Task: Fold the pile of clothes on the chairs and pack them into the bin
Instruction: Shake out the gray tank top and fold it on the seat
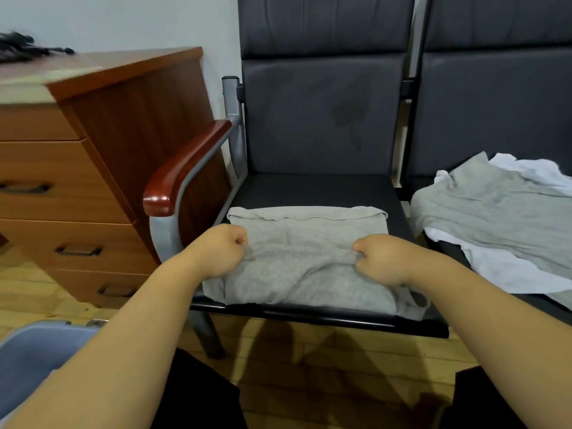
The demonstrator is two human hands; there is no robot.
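Note:
A grey garment [305, 258], partly folded, lies on the seat of the left dark chair [312, 188]. My left hand [218, 250] is closed on the cloth at its left side. On the right side my right hand [382, 258] pinches a bunched fold of the same garment. On the right chair seat rests a loose pile: another grey garment [495, 209] over white cloth [507, 270]. A corner of the blue-grey bin [37, 351] shows at the lower left, partly hidden by my left forearm.
A wooden chest of drawers [77, 181] stands left of the chair, close to its red-brown armrest [185, 168]. Dark items lie on top of it at the far left. The floor is light wood. My dark-clothed legs are at the bottom edge.

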